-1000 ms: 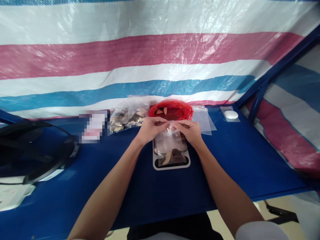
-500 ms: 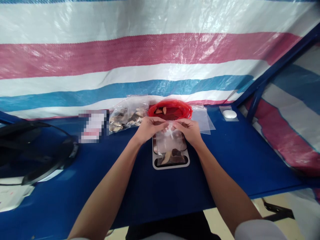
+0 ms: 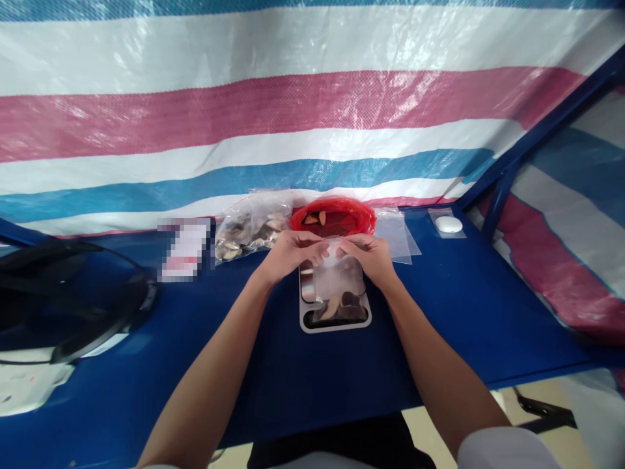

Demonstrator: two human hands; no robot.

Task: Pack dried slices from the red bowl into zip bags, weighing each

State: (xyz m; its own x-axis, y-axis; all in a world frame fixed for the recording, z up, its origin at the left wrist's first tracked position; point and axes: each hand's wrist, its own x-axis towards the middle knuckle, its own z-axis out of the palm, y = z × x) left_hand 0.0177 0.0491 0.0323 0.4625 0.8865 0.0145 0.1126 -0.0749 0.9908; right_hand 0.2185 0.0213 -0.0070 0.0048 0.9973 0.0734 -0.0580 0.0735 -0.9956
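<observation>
My left hand (image 3: 291, 254) and my right hand (image 3: 370, 256) pinch the top edge of a clear plastic bag (image 3: 336, 280) between thumbs and fingers. Several brown and pale dried slices (image 3: 349, 301) lie at the bottom of the bag. It hangs over a white kitchen scale (image 3: 336, 329) with a dark front panel; whether the bag touches the scale I cannot tell. Just behind my hands stands an open red plastic bag (image 3: 342, 212), with a few slices showing inside at its left.
Filled clear bags of slices (image 3: 251, 231) lie left of the red bag. Flat clear bags (image 3: 398, 234) and a small white rounded case (image 3: 448, 225) are to the right. A black headset-like object (image 3: 73, 299) sits at the left of the blue table (image 3: 303, 384). Striped sheeting (image 3: 293, 104) hangs behind.
Both hands keep their pinch on the clear bag's top edge. The bag has shifted slightly to the right over the scale, and its top is drawn flatter. The view has tilted a little.
</observation>
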